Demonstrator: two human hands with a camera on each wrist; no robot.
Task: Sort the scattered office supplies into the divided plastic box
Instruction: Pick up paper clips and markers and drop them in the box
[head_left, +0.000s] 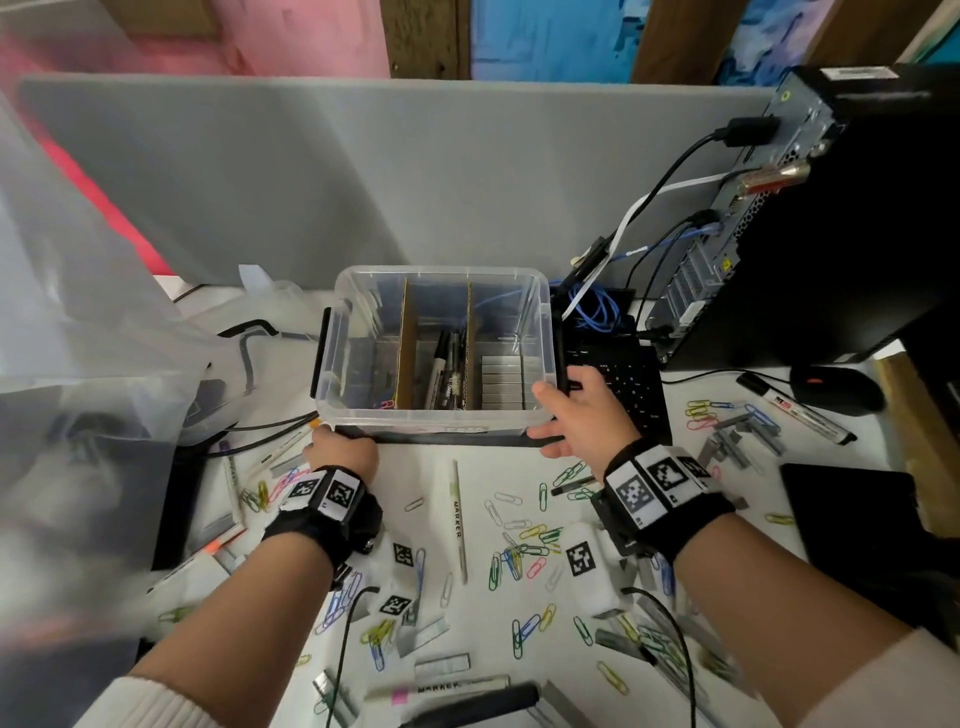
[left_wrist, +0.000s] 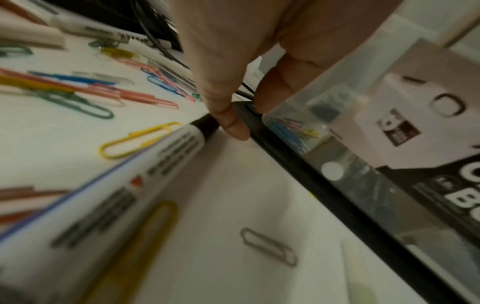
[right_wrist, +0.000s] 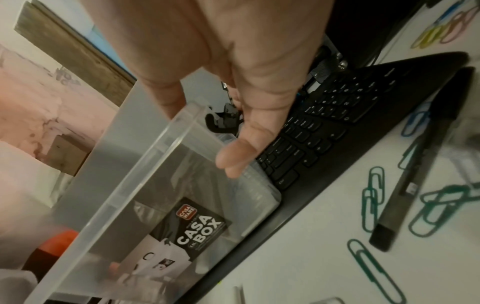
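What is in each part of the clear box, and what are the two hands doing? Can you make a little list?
box: clear plastic box with cardboard dividers
left part: paper clips
middle part: black markers
right part: stacked staple strips
left hand: at the box's near-left corner, grip unclear
right hand: open, against the box's right end
table: clips, markers and staples lie scattered

Looks like an office cubicle desk. There's a grey fabric partition panel (head_left: 363, 171) running along the back of a white desktop (head_left: 431, 499), a black desktop computer tower (head_left: 852, 218) turned so its rear ports show, with black, white and blue cables (head_left: 597, 306) plugged in, plus a black keyboard (head_left: 628, 384) and a black computer mouse (head_left: 836, 389). Coloured paper clips (head_left: 519, 556), staple strips (head_left: 737, 441) and white marker pens (head_left: 458, 519) are scattered all over the desktop.
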